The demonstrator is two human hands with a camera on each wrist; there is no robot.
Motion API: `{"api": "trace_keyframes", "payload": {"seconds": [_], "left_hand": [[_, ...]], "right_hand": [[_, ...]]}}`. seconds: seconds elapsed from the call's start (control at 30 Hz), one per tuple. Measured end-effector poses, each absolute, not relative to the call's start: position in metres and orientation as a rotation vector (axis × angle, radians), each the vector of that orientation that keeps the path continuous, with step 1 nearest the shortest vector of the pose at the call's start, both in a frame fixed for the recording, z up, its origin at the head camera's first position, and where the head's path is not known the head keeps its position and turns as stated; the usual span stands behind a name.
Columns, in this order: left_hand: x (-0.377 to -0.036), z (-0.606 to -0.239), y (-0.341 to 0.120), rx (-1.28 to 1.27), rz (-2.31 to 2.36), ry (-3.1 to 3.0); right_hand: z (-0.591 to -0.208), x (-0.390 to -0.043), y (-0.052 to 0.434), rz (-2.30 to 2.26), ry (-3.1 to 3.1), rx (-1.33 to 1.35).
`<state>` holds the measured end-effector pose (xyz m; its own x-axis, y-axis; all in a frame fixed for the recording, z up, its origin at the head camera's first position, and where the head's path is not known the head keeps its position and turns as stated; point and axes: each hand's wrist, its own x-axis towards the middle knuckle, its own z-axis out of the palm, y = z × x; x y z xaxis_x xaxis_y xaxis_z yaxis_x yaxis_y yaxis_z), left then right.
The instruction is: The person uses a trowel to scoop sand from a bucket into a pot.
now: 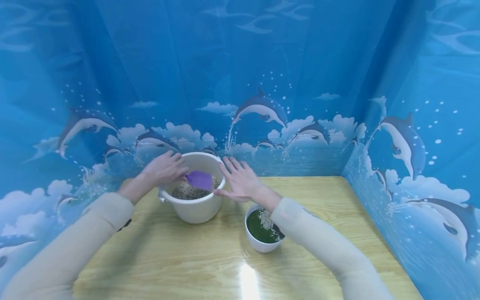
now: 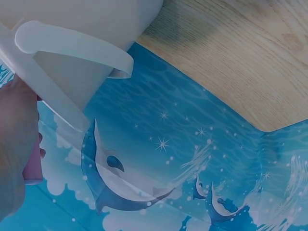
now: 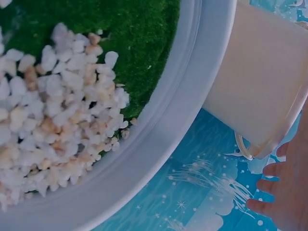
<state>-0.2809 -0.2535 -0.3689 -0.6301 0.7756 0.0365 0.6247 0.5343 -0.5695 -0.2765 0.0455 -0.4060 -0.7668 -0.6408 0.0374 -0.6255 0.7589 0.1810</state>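
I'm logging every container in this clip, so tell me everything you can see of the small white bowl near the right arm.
The small white bowl is round, with smooth, glossy walls that look like plastic or ceramic. It stands upright on the wooden table, in front and to the right of the bucket, apart from it. Inside lies a green, moss-like layer with a heap of small white and tan pebbles on one side. The right forearm's sleeve crosses over its rim; whether it touches cannot be told.
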Motion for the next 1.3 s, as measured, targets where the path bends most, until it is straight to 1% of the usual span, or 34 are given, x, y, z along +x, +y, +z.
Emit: {"api": "trace_keyframes", "payload": {"seconds": [0.47,0.93,1.3], "left_hand": [[-0.284,-0.376,-0.254,-1.178,0.895,-2.454],[-0.291,-0.368,-0.259,-1.164,1.092,-2.369],[-0.299,-0.363,-0.252,-1.174,1.196,-2.294]], "right_hand": [[-0.412,-0.277,0.041,-0.246,-2.878,1.007],[-0.409,-0.276,0.040,-0.246,-2.907,1.016],[-0.410,-0.274,0.040,-0.228,-2.912,1.011]]}}
